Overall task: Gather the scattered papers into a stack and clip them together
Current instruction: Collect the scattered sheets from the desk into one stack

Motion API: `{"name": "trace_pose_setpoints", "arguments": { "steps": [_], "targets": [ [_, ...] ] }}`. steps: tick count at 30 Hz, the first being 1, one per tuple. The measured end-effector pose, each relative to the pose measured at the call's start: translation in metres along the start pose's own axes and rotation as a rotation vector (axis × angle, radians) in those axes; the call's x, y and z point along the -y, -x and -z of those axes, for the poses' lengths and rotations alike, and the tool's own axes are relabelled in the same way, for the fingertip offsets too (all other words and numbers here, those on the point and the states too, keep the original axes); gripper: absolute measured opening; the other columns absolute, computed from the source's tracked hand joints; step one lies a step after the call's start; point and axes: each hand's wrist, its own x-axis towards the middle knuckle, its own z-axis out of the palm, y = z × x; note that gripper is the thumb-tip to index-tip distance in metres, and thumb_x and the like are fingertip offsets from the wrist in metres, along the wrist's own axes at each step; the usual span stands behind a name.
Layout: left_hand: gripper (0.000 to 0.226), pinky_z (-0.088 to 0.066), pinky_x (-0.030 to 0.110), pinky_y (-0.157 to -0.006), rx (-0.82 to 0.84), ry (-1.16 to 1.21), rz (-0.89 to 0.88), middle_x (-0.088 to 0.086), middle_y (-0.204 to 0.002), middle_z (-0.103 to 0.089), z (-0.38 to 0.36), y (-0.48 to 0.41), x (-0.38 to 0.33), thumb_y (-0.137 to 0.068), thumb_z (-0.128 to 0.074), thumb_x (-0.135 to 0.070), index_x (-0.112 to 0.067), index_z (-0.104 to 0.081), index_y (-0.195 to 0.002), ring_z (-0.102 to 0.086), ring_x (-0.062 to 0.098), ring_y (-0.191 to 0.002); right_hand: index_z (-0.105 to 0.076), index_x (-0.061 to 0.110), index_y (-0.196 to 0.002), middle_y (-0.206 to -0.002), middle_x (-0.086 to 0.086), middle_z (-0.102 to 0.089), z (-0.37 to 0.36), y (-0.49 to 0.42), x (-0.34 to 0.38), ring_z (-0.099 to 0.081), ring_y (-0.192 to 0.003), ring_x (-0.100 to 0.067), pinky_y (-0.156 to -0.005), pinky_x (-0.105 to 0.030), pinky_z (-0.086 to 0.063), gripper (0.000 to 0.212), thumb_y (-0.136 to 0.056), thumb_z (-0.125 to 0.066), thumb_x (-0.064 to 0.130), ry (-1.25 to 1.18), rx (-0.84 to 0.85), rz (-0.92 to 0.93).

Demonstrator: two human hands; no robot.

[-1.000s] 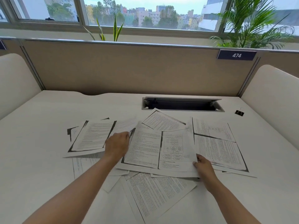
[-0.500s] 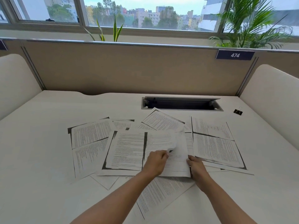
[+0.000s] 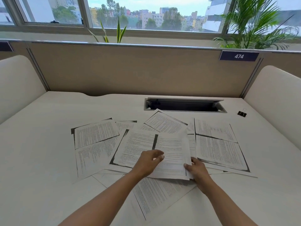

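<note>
Several printed sheets lie scattered and overlapping on the white desk [image 3: 48,160]. In the middle is a small gathered pile of papers [image 3: 172,150]. My right hand [image 3: 197,171] pinches its near right corner, thumb on top. My left hand [image 3: 149,162] rests on the pile's near left part with loosely bent fingers. Loose sheets lie to the left [image 3: 96,134], to the right [image 3: 218,150], behind [image 3: 164,123] and nearest me [image 3: 156,196]. A black binder clip [image 3: 242,113] sits far right on the desk, well away from both hands.
A open cable slot [image 3: 184,105] is cut into the desk behind the papers. Beige partition panels enclose the desk at the back [image 3: 130,70] and on both sides. Plants stand on the window ledge beyond.
My left hand brought a sheet from the left over to the middle, laid it flat on the pile and let go. My right hand stayed at the pile's corner.
</note>
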Motion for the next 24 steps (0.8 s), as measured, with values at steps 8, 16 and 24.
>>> {"name": "trace_pose_setpoints", "arguments": {
  "steps": [8, 16, 24],
  "targets": [
    [0.032, -0.042, 0.027, -0.092, -0.340, -0.210, 0.251, 0.012, -0.121, -0.063, 0.072, 0.005, 0.073, -0.091, -0.055, -0.019, -0.006, -0.060, -0.120, -0.058, 0.024, -0.110, -0.050, 0.003, -0.126, -0.108, -0.011, -0.061, 0.006, -0.004, -0.003, -0.060, -0.096, -0.029, -0.072, -0.032, -0.052, 0.037, -0.089, -0.054, 0.000, -0.044, -0.015, 0.017],
    [0.064, -0.025, 0.030, -0.112, -0.070, -0.500, 0.294, 0.003, -0.151, -0.031, 0.136, 0.044, 0.137, -0.085, -0.061, -0.040, -0.016, -0.038, -0.139, -0.032, 0.019, -0.138, -0.052, 0.004, -0.124, -0.108, -0.014, -0.062, 0.007, -0.011, -0.009, -0.060, -0.092, -0.030, -0.065, -0.028, -0.050, 0.035, -0.089, -0.054, 0.001, -0.048, -0.019, -0.005],
    [0.088, -0.009, 0.031, -0.117, 0.113, -0.542, 0.336, 0.004, -0.158, 0.000, 0.146, 0.051, 0.142, -0.080, -0.063, -0.046, -0.018, -0.015, -0.148, -0.004, 0.017, -0.146, -0.053, 0.004, -0.122, -0.104, -0.013, -0.062, 0.007, -0.012, -0.010, -0.060, -0.081, -0.024, -0.058, -0.026, -0.045, 0.032, -0.089, -0.054, 0.002, -0.093, -0.017, -0.018]
  ]
}}
